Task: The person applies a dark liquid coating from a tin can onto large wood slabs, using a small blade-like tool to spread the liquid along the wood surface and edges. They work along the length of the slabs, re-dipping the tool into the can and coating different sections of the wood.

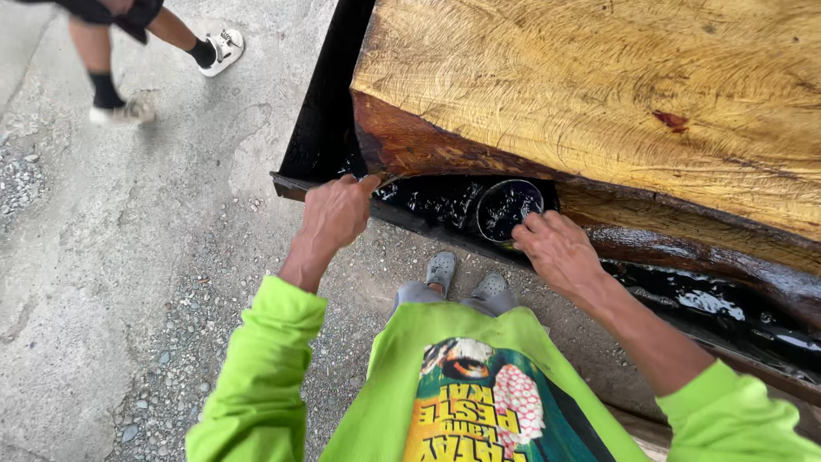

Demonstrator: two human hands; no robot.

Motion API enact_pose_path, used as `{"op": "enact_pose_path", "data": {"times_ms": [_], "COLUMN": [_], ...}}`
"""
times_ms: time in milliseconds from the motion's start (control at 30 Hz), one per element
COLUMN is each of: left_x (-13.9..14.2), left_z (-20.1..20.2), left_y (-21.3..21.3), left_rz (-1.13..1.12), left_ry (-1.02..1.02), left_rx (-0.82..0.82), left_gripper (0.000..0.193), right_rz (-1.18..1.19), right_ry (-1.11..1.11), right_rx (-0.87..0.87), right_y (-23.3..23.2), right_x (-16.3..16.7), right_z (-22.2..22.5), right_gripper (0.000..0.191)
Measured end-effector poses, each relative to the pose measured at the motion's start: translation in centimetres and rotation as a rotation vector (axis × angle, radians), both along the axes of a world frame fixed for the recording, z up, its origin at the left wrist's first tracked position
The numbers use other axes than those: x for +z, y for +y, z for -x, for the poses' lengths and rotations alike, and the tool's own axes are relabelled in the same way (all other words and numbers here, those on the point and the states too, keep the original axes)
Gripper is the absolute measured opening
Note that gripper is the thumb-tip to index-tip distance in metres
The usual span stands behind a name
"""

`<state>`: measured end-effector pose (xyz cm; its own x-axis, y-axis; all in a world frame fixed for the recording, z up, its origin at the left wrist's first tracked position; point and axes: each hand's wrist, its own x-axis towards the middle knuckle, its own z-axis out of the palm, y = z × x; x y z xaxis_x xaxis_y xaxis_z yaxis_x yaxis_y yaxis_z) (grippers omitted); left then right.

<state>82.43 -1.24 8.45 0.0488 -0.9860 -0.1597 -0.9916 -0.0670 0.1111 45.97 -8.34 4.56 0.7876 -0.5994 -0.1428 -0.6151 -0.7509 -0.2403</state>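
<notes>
Under the slab (599, 94), black liquid half-hides the cup (508, 208) at the right hand (558, 248).

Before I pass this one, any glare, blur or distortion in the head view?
Head view: even daylight, soft shadows; bright glare on the wet black liquid under the wood slab; the passer-by's feet at top left are motion-blurred; wide-angle bending at the edges; both hands, left and right, and the round container are sharp.
</notes>
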Motion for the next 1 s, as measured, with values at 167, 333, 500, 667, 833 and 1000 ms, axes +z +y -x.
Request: {"op": "enact_pose_path", "data": {"times_ms": [167,333,500,667,833,1000], "left_x": [-2.0,-0.7,1.6,1.7,0.2,-1.0], "left_z": [-2.6,-4.4,-5.5,-6.9,-7.5,-6.9], "left_y": [-4.4,-6.6,-5.5,-4.5,-5.2,-5.6], "left_rz": [0.056,-0.030,-0.101,-0.093,-0.160,-0.046], "left_ry": [-0.067,-0.020,0.240,0.368,0.315,0.340], "left_rx": [-0.264,-0.409,-0.371,-0.356,-0.343,-0.403], "left_gripper": [0.019,0.012,0.026,0.041,0.036,0.030], "right_rz": [0.083,0.160,0.406,0.562,0.635,0.648], "right_ry": [-0.205,-0.372,-0.346,-0.132,-0.058,-0.146], "right_rx": [-0.120,-0.305,-0.415,-0.548,-0.576,-0.583], "right_y": [2.8,5.7,5.3,0.2,-4.8,-6.3], "right_x": [3.7,7.9,11.3,10.9,7.0,3.1], "right_z": [0.8,0.3,1.0,3.0,4.8,5.9], "right_gripper": [0.018,0.014,0.009,0.029,0.026,0.023]}}
